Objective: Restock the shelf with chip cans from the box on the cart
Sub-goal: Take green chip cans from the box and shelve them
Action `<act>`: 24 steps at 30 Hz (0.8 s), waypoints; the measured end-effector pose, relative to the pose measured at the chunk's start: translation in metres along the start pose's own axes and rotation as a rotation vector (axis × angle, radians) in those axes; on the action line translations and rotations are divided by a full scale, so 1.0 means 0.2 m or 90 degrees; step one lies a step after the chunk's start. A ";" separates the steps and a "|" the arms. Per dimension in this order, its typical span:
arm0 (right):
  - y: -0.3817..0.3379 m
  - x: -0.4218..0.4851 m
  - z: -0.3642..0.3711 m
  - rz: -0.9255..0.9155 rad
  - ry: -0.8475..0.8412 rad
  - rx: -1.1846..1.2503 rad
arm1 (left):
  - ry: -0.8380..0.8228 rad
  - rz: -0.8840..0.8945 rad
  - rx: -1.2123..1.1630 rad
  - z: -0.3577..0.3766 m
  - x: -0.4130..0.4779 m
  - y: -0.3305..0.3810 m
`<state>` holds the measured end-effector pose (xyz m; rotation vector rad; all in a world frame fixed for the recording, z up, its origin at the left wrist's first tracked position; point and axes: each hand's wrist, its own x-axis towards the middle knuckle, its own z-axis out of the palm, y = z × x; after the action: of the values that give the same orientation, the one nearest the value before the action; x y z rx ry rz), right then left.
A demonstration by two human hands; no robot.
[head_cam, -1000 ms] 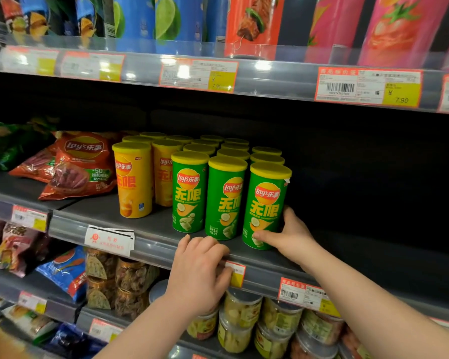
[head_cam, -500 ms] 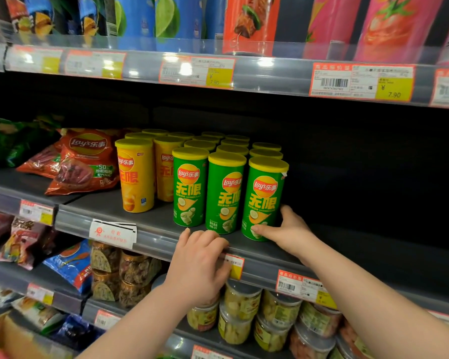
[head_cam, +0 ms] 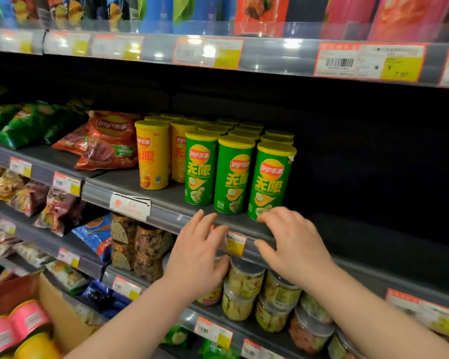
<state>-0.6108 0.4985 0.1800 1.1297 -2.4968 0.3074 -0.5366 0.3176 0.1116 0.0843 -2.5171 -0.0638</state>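
The middle shelf (head_cam: pixel 166 212) carries three green chip cans (head_cam: pixel 235 174) upright in its front row, side by side, with more rows of yellow-lidded cans behind them. Two yellow cans (head_cam: pixel 153 155) stand just to the left, near red chip bags (head_cam: pixel 109 141) lying flat.

The right hand (head_cam: pixel 293 242) has its fingers spread and relaxed and holds nothing. Its fingertips lie at the foot of the rightmost green can (head_cam: pixel 271 181) - whether they touch it cannot be told. The left hand (head_cam: pixel 200 255) is likewise wide, with fingers straight, loosely spread and empty, in front of the shelf's edge rail just left of an orange price tag (head_cam: pixel 235 243).

A cardboard box (head_cam: pixel 49 301) sits open at lower left - pink-labelled cans (head_cam: pixel 24 323) lie on their sides inside. Clear-lidded jars (head_cam: pixel 246 286) are stacked on the shelf below, partly hidden by both hands.
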 end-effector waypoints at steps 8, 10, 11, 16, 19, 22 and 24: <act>-0.15 -0.08 0.15 -0.167 -0.078 -0.006 | -0.091 -0.028 0.041 -0.03 -0.20 0.01; -0.18 -0.09 0.21 -0.194 -0.142 0.010 | -0.127 -0.058 0.080 -0.03 -0.27 0.00; -0.20 -0.10 0.23 -0.212 -0.175 0.011 | -0.139 -0.073 0.089 -0.03 -0.31 -0.01; -0.29 -0.13 0.36 -0.277 -0.238 0.038 | -0.227 -0.151 0.120 -0.05 -0.51 -0.05; -0.36 -0.14 0.43 -0.293 -0.267 0.056 | -0.268 -0.198 0.122 -0.06 -0.62 -0.09; -0.43 -0.16 0.49 -0.303 -0.304 0.056 | -0.330 -0.243 0.098 -0.08 -0.69 -0.13; -0.49 -0.17 0.52 -0.304 -0.320 0.050 | -0.375 -0.273 0.116 -0.10 -0.74 -0.15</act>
<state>-0.5424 0.4210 0.0759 1.9870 -2.5097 -0.0210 -0.4033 0.2979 0.0389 0.7802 -3.0366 -0.0346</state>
